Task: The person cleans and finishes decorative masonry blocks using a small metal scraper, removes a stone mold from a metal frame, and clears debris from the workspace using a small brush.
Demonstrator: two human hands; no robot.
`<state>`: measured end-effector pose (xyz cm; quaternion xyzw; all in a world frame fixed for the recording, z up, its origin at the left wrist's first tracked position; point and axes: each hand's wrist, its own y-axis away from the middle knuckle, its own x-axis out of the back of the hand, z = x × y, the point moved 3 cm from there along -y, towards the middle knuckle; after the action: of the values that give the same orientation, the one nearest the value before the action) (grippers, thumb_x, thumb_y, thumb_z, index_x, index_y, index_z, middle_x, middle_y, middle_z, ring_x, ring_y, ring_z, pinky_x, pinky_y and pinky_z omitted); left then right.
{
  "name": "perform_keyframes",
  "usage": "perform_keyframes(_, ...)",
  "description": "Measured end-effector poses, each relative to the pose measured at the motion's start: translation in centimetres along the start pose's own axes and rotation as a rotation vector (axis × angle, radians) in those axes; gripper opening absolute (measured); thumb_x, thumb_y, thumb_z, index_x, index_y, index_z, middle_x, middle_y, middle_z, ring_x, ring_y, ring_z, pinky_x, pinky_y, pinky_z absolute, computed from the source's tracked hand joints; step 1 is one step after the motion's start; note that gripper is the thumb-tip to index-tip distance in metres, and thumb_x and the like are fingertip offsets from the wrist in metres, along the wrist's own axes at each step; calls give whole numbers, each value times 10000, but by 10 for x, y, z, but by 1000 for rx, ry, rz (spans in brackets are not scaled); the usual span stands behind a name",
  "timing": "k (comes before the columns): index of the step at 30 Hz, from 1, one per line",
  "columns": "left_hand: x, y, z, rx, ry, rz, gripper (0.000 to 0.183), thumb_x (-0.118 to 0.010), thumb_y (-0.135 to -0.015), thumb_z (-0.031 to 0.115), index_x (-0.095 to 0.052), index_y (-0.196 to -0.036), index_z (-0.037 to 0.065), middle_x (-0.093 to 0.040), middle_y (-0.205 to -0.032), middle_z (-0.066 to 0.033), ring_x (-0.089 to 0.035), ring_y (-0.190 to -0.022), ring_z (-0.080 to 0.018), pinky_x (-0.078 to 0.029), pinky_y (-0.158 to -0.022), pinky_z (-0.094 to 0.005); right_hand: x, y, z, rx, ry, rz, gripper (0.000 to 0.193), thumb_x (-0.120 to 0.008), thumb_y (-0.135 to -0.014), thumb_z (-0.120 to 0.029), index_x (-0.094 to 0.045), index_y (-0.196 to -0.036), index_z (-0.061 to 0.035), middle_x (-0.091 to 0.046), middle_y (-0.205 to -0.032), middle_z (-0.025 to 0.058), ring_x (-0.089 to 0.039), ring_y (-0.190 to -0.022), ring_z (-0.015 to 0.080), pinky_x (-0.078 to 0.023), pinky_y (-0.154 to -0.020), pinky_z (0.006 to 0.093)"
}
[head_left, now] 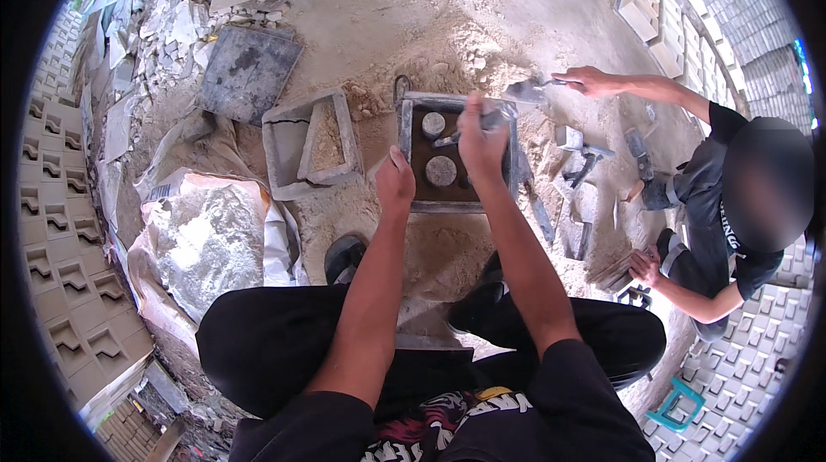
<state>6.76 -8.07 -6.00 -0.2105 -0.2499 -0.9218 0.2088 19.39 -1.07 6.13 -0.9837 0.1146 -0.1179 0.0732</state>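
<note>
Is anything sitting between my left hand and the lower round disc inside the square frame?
Yes, the left side of the square frame. Your left hand is at that side; whether it touches is unclear. The lower round disc lies inside, with nothing else visible standing between.

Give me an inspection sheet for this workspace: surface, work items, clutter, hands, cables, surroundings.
Surface: dusty ground, sandy material strewn about.
Work items: square mould on the ground, two round pieces inside.
Clutter: rubble upper left; dark slab; open sack of white powder.
Hands: left hand by the mould's left edge, contact unclear; right hand over the mould, apparently gripping a hand tool, kind unclear.
Cables: nothing seen.
Surroundings: co-worker at right with trowel; stacked blocks left; turquoise stool lower right.
</note>
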Motion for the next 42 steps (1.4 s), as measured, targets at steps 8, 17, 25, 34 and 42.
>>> perform_keyframes(8, 4, 0, 5, -13, -39, 8, 559, -273, -973, 405, -653, -944, -4, -633, -938, -288, -565, -958, -486, -430, -834, -532, 2, 27, -6, 421, 122, -181, 389, -525, -971, -330, -534, -714, -38, -463, -588, -29, -417, -562, 47, -333, -500, 246)
perform_keyframes(17, -8, -3, 12, -320, -51, 7, 462, -346, -973, 364, -512, -1198, -4, -549, -1170, -277, -510, -1098, -453, -398, -923, -523, 28, 18, 14, 157, 61, 22, 445, -537, -963, -346, -567, -675, -8, -466, -527, -37, -409, -472, 56, -317, -421, 277)
perform_keyframes(25, -8, 8, 44, -552, -151, 168, 434, -406, -959, 343, -459, -1249, 25, -513, -1230, -196, -472, -1171, -377, -342, -983, -508, 37, 28, -20, 153, -14, 118, 478, -551, -943, -394, -578, -694, 13, -532, -562, 30, -477, -554, 77, -395, -493, 316)
perform_keyframes(34, -5, -3, 63, -539, 15, 64, 411, -371, -972, 372, -520, -1129, 22, -550, -1151, -217, -516, -1070, -406, -392, -916, -508, 49, 28, -29, 80, -15, 139, 466, -557, -940, -385, -615, -811, 58, -551, -582, 85, -511, -544, 153, -423, -526, 359)
perform_keyframes(42, -6, 5, 70, -601, 73, 87, 377, -388, -979, 336, -573, -980, 7, -598, -985, -221, -546, -954, -408, -415, -824, -504, 62, 34, -24, 234, 57, 138, 498, -517, -957, -407, -621, -836, 65, -624, -723, 92, -564, -701, 138, -466, -643, 325)
